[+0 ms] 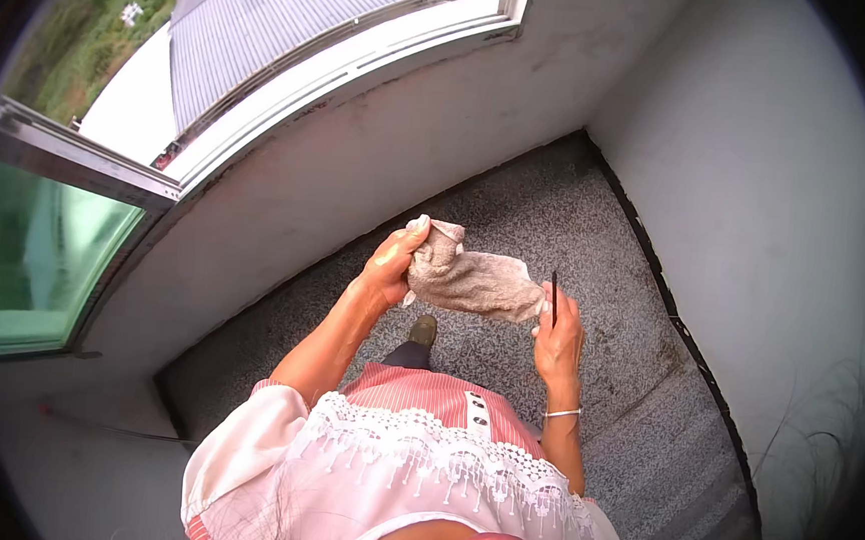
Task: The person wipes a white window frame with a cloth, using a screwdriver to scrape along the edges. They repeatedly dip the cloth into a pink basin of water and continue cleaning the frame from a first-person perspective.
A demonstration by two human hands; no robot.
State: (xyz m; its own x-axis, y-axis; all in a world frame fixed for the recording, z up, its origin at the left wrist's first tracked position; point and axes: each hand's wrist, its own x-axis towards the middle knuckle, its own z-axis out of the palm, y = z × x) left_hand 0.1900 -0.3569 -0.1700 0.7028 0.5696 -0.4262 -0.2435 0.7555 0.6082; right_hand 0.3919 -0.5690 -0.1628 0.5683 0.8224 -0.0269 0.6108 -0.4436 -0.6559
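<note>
A damp-looking, greyish-brown terry cloth (477,282) stretches between my two hands above the floor. My left hand (395,261) grips its bunched, folded end, thumb on top. At the other end, my right hand (560,328) pinches the cloth's corner between its fingers. A thin black stick-like tool (554,297) also sits in the right hand, pointing up along the fingers; its exact kind cannot be made out. The part of the tool inside the palm is hidden.
Speckled grey terrazzo floor (501,358) lies below, with steps (696,484) at the lower right. An open window with a white frame (348,76) is at the upper left, its green glass pane (50,258) beside it. Pale walls (741,164) meet in a corner ahead.
</note>
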